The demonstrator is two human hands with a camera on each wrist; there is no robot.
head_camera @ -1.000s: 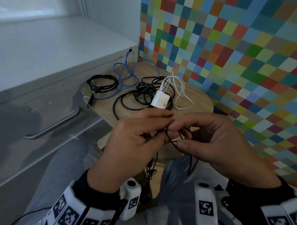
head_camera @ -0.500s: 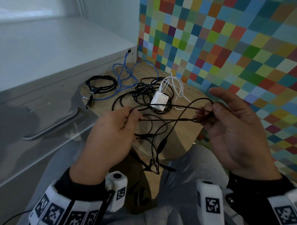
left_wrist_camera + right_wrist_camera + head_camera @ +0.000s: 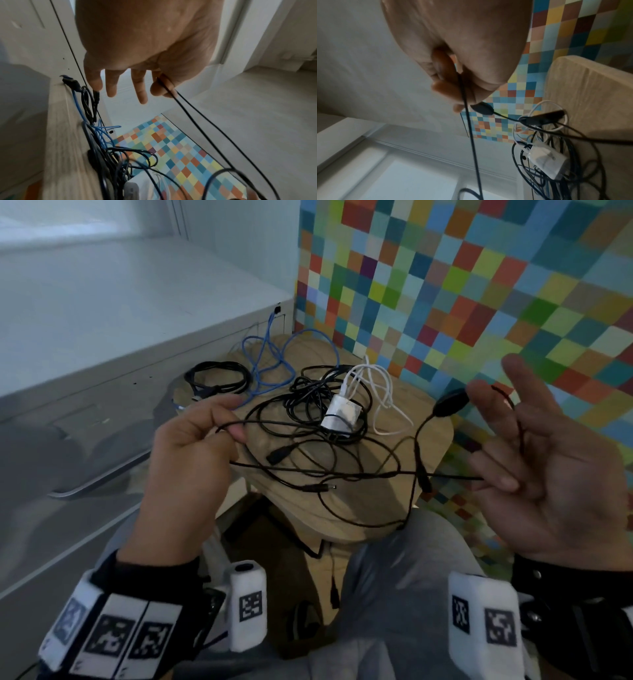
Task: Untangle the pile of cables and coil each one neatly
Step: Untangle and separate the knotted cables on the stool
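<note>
Blue cable point(image 3: 263, 364), white charger point(image 3: 340, 416) (likely tangled), stool point(image 3: 435, 436)

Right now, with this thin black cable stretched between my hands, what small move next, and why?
Probably lift the thin black cable higher with both hands: the left hand pinches one end, the right hand holds the other, yet its loops still sag onto the stool.
</note>
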